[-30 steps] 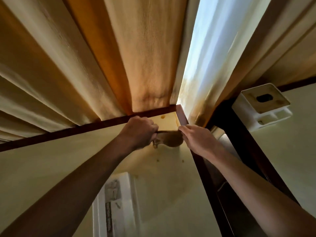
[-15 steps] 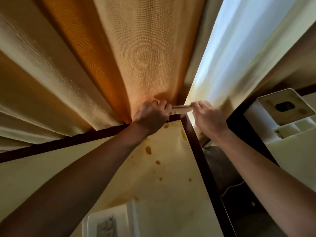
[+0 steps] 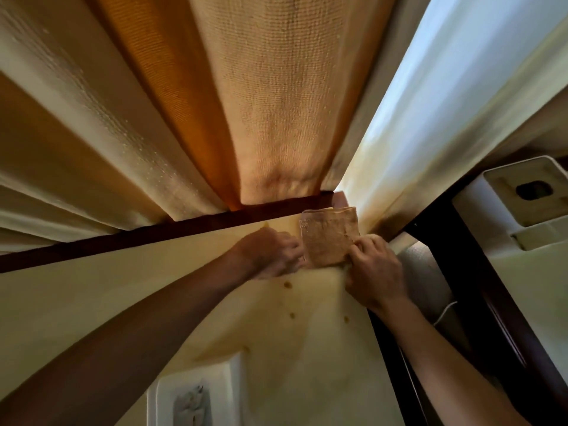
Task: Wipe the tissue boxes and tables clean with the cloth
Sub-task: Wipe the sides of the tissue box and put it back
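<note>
We see the cloth (image 3: pixel 330 236), a tan, coarsely woven folded square (edges slightly blurred), held up over the far right corner of the cream table (image 3: pixel 153 287). The left hand (image 3: pixel 270 253) apparently pinches its left edge; the right hand (image 3: pixel 373 269) pinches its lower right corner.

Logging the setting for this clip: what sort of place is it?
Probably a café or restaurant dining area: two dark-edged tables side by side, a white tissue box on the neighbouring one, and heavy curtains along a window behind.
</note>
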Available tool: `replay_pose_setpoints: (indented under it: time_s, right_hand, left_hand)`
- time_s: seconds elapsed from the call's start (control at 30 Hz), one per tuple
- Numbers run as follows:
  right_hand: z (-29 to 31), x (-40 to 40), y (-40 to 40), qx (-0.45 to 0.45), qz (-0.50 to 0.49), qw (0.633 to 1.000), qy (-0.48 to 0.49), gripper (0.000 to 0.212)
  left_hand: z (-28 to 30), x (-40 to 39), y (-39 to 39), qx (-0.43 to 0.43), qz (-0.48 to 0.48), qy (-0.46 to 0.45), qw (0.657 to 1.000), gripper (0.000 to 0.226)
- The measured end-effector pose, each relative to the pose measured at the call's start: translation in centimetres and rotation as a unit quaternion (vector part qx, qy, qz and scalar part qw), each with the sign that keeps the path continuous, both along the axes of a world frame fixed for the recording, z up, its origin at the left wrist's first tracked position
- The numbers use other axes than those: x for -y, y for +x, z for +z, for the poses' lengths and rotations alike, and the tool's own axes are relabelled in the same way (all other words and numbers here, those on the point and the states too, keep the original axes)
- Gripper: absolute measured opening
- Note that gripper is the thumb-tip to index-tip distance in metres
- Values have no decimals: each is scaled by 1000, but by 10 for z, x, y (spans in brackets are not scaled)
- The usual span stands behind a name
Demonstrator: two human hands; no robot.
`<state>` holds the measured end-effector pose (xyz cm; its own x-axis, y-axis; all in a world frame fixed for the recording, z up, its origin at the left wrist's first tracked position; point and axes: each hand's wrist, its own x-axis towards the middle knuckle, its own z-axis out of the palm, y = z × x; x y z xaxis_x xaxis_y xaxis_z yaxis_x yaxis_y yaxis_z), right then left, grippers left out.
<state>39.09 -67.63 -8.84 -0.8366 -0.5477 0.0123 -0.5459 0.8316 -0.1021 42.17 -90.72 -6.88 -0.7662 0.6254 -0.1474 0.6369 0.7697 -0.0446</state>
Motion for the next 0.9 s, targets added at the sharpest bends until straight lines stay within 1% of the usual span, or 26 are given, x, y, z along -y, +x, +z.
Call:
replay_pose_setpoints:
  time_s: [0.03, 0.07, 0.13, 0.2, 0.23, 0.27, 0.3, 0.4, 0.47, 0.57, 0.73, 0.9]
  right_hand:
    - [3, 4, -2, 13, -8, 1000, -15, 23]
    - [7, 9, -3, 30, -17, 999, -38, 26]
    - [10, 23, -6, 89, -36, 993, -66, 40]
    - [3, 37, -10, 134, -48, 988, -65, 54]
    - [-5, 43, -13, 139, -44, 988, -49, 61]
    - [-13, 49, -14, 138, -37, 989, -28, 67]
    - [-22, 54, -14, 134, -34, 990, -3, 71]
    - [-41, 61, -14, 102, -48, 992, 49, 77]
    - [-45, 66, -12, 89, -60, 993, 41, 81]
    - [-49, 77, -8, 84, -51, 995, 20, 79]
    - [-51, 122, 13, 102, 27, 994, -3, 74]
    - [-51, 181, 51, 129, 99, 986, -36, 69]
  left_hand:
    - [-5, 15, 7, -18, 37, 38, 998, 39]
    - [-9, 30, 15, -35, 81, 52, 995, 44]
    - [-13, 55, 39, -41, 208, 49, 976, 50]
    - [-15, 76, 61, 4, 368, 73, 927, 47]
    - [-17, 85, 70, 34, 422, 71, 903, 50]
    - [-20, 91, 78, 60, 452, 56, 888, 55]
    - [-24, 95, 85, 75, 467, 36, 880, 59]
    - [-40, 102, 100, 69, 500, 2, 863, 64]
    - [-48, 106, 110, 63, 527, 2, 848, 65]
    - [-56, 108, 118, 87, 547, 22, 832, 64]
    - [-65, 110, 121, 83, 550, 63, 829, 64]
    - [-67, 111, 121, 87, 550, 74, 827, 64]
